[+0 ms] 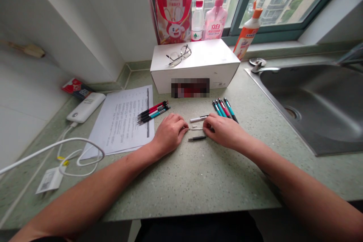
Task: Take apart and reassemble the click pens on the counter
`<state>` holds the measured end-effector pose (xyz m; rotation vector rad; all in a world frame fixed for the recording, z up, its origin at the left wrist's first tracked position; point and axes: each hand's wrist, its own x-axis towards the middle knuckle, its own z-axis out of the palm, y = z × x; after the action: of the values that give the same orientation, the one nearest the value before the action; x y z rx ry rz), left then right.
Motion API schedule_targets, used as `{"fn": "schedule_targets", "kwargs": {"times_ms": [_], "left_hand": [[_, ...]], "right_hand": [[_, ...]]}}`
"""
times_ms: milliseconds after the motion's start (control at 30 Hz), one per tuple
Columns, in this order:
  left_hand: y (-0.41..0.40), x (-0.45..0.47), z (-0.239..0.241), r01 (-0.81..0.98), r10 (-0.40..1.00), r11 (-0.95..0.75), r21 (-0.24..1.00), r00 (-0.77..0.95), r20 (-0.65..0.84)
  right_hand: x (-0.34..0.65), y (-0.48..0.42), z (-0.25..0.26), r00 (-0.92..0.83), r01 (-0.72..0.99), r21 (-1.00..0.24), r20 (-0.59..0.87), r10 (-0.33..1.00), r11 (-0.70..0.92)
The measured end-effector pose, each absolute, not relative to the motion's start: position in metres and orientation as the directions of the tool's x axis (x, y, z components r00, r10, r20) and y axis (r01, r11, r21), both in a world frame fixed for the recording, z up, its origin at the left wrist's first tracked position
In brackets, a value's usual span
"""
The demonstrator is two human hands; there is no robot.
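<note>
Near the centre of the frame, between my two hands, lies a thin white rod (197, 129), most likely a pen refill. My right hand (221, 128) pinches its right end between thumb and fingertips; my left hand (172, 128) has its fingers curled and drawn in at the other end, though I cannot tell whether they grip it. I judge it almost weightless, stiff enough to stay straight yet easily bent if forced, and a bit slick, so a light hold near the ends should suit it. Just above it sits a smooth white pen barrel (198, 119), probably hard plastic and prone to roll; just below, a dark tapered pen section (197, 138) (the sort of piece I'd take by its thicker end). A tiny pale piece (194, 126) rests between barrel and rod, too small for me to name. Left of centre, slim pens (153, 112) in red, black and teal lie across flat, matte printed sheets (119, 121); right of centre is another group of glossy pens (225, 108). Everything rests on a hard, speckled green desk (181, 185), with a brushed-looking steel sink (320, 121) at the right edge.
</note>
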<state>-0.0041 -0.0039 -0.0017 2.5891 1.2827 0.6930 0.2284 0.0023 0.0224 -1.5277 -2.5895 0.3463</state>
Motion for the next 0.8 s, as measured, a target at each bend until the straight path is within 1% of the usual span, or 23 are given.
{"fn": "schedule_targets", "kwargs": {"times_ms": [233, 367, 500, 600, 667, 800], "left_hand": [[-0.006, 0.002, -0.001, 0.699, 0.777, -0.627, 0.345, 0.529, 0.340], [-0.008, 0.005, -0.002, 0.692, 0.772, -0.634, 0.346, 0.536, 0.342], [-0.005, 0.005, -0.004, 0.686, 0.772, -0.633, 0.358, 0.524, 0.360], [0.001, 0.007, -0.007, 0.671, 0.754, -0.651, 0.355, 0.516, 0.406], [0.005, 0.009, -0.009, 0.672, 0.744, -0.660, 0.338, 0.521, 0.417], [0.008, 0.011, -0.011, 0.683, 0.758, -0.647, 0.339, 0.525, 0.388]], "right_hand": [[0.221, 0.000, 0.015, -0.508, 0.824, -0.264, 0.051, 0.860, 0.502], [0.212, -0.003, 0.013, -0.519, 0.817, -0.245, 0.080, 0.851, 0.521], [0.214, -0.002, 0.012, -0.502, 0.814, -0.286, 0.090, 0.860, 0.506], [0.218, 0.001, 0.012, -0.451, 0.821, -0.306, 0.172, 0.876, 0.483], [0.219, 0.003, 0.011, -0.435, 0.827, -0.288, 0.214, 0.875, 0.482], [0.218, 0.006, 0.010, -0.465, 0.843, -0.209, 0.181, 0.867, 0.496]]}}
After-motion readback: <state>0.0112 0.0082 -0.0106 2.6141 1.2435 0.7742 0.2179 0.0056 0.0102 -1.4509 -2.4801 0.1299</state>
